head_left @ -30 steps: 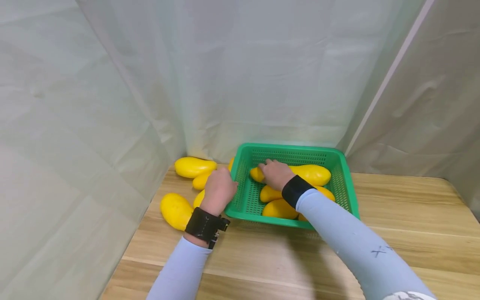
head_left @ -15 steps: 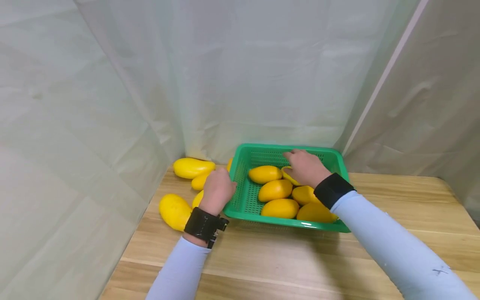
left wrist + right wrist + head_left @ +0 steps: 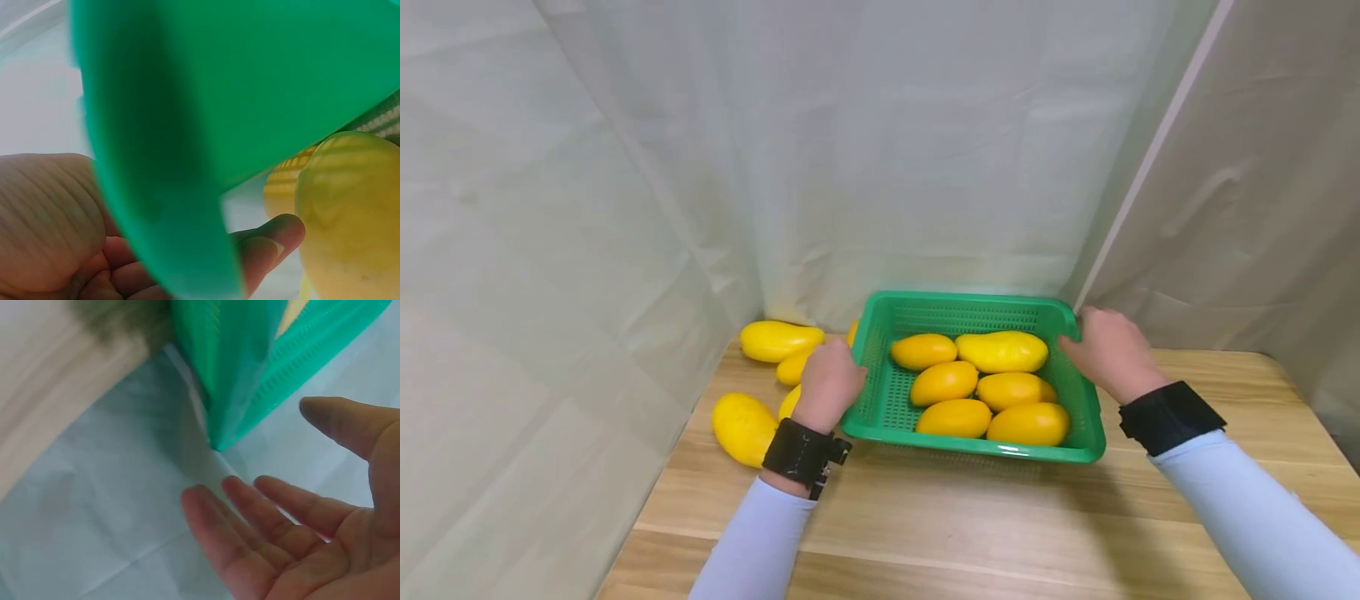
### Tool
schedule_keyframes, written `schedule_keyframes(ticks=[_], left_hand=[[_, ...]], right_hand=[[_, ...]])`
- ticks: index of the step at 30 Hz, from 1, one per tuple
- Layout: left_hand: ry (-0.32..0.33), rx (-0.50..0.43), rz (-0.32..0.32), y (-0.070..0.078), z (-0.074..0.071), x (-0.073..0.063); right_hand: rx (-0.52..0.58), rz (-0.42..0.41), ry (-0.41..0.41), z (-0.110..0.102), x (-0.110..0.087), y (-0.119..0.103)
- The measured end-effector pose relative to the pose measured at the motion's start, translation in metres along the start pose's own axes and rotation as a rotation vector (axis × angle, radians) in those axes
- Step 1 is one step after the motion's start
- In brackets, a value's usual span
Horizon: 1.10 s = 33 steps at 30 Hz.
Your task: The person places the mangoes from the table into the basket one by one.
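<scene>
A wood-grained tabletop (image 3: 925, 533) is bordered on the left by creased pale sheeting (image 3: 550, 333) and closed off at the far side by a whitish backdrop (image 3: 910, 183). To the right, a browner sheet (image 3: 1240, 208) is hung, divided from the backdrop by a slanting light strip (image 3: 1153, 158). A soft shadow (image 3: 1123, 525) is cast across the near right.

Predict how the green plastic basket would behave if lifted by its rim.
The green plastic basket would probably feel stiff: its walls look straight and its rim broad. It may be fairly heavy, with six yellow mango-like fruits inside. Those look smooth and rounded, so they could roll if it tilts.
</scene>
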<state>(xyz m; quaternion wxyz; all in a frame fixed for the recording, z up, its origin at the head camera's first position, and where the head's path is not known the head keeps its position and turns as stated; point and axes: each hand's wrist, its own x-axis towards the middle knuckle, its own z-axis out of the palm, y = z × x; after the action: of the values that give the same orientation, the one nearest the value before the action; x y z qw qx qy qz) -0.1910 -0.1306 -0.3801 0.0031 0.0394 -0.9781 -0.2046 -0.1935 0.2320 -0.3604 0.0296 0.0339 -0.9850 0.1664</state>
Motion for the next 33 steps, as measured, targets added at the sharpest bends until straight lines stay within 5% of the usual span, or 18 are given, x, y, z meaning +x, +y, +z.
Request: schedule_keyframes(ticks=[16,33], left_hand=[[-0.001,0.010,-0.003,-0.001,0.001,0.001],[-0.033,0.008,-0.023,0.000,-0.003,0.000]], right_hand=[[0.068,0.105,-0.173,0.007,-0.019,0.009],[0.068,0.154,-0.142,0.013,-0.018,0.007]])
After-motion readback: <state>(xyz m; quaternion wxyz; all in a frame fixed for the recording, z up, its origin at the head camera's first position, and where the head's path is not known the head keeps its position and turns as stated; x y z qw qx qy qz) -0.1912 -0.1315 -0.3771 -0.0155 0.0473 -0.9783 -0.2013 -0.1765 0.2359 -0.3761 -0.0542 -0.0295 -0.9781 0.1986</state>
